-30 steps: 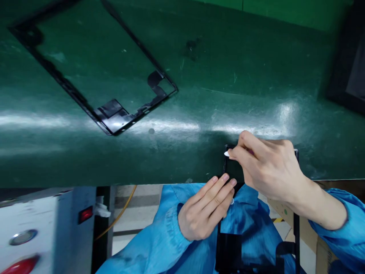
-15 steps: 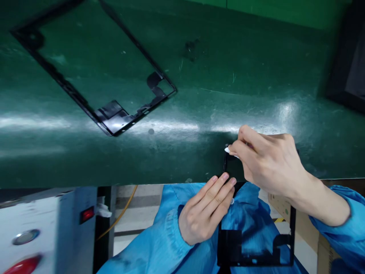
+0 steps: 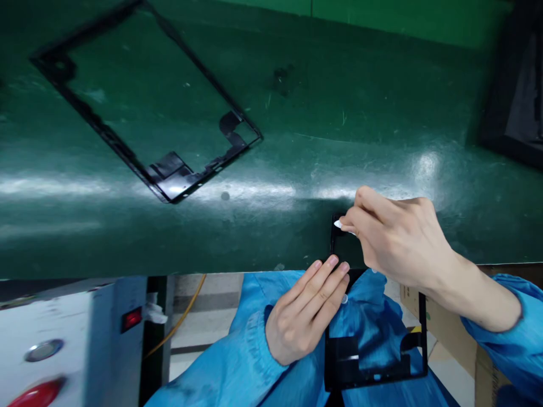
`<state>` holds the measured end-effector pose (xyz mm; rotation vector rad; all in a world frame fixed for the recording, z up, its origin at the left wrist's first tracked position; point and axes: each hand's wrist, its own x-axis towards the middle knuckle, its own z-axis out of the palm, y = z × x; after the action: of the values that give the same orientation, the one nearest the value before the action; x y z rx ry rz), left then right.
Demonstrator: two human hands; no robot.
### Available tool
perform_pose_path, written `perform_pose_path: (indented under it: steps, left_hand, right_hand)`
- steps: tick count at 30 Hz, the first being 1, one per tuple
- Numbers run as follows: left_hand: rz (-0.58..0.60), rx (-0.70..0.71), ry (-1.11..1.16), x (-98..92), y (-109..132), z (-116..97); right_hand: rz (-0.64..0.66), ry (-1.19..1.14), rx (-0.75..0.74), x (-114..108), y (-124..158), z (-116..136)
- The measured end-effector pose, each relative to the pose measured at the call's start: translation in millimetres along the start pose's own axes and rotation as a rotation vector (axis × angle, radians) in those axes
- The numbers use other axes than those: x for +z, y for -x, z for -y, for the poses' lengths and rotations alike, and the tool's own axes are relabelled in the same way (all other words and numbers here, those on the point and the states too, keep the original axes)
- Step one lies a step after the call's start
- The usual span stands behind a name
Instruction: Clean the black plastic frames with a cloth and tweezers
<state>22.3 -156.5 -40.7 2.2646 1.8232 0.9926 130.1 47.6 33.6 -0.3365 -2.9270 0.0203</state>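
Observation:
A thin black rectangular frame (image 3: 376, 377) lies partly on the green table and hangs over its front edge, above my lap. My left hand (image 3: 303, 316) holds its left side, the fingers stretched along it near the table edge and the thumb hidden. My right hand (image 3: 399, 237) is closed in a pinch over the frame's far end. From its fingers pokes a small white pointed tip (image 3: 338, 224), at the frame's far left corner. The rest of that white-tipped tool is hidden in the hand.
Another black frame (image 3: 97, 125) lies aslant on the green table (image 3: 271, 226) at the upper left. A dark object (image 3: 515, 102) stands at the right. Below the table are a grey box (image 3: 63, 333) with a red button and switch, and cardboard boxes (image 3: 460, 339).
The held frame has turned slightly, its near end shifting left and a little up. Both hands keep almost the same place, the white tip still at the far left corner. The view has shifted slightly.

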Motion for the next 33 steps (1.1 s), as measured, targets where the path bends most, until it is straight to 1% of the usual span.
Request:
perform_pose_path:
  steps: [3,5,10,12,17,19,24,26,29,33]
  left_hand:
    - [0.007,-0.004,0.001,-0.4,-1,-1]
    - [0.004,-0.007,0.006,-0.9,-1,-1]
    - [0.003,-0.015,0.023,-1.2,1,-2]
    - [0.01,-0.016,0.032,-0.8,2,-2]
    - [0.031,-0.018,0.031,-0.5,5,-3]
    - [0.033,-0.021,0.022,-0.8,5,-3]
    - [0.015,-0.034,0.028,0.1,5,-4]
    - [-0.016,-0.023,0.026,1.8,5,-3]
    - [-0.023,-0.018,0.017,3.4,6,-3]
    - [0.033,-0.033,0.016,0.8,5,-3]
  right_hand:
    - [-0.037,0.015,-0.002,3,-2,-4]
    - [-0.039,0.005,-0.003,3,-1,-3]
    - [0.047,-0.088,-0.015,1,9,6]
    - [0.056,-0.103,-0.017,1,9,6]
    - [-0.04,-0.008,0.012,4,1,-3]
    - [-0.048,-0.011,0.022,4,-1,-4]
    - [0.048,-0.121,-0.012,-2,4,4]
    - [0.055,-0.133,-0.024,-4,4,5]
    - [0.039,-0.131,0.001,-6,3,-1]
    - [-0.011,-0.119,0.026,-5,-1,-11]
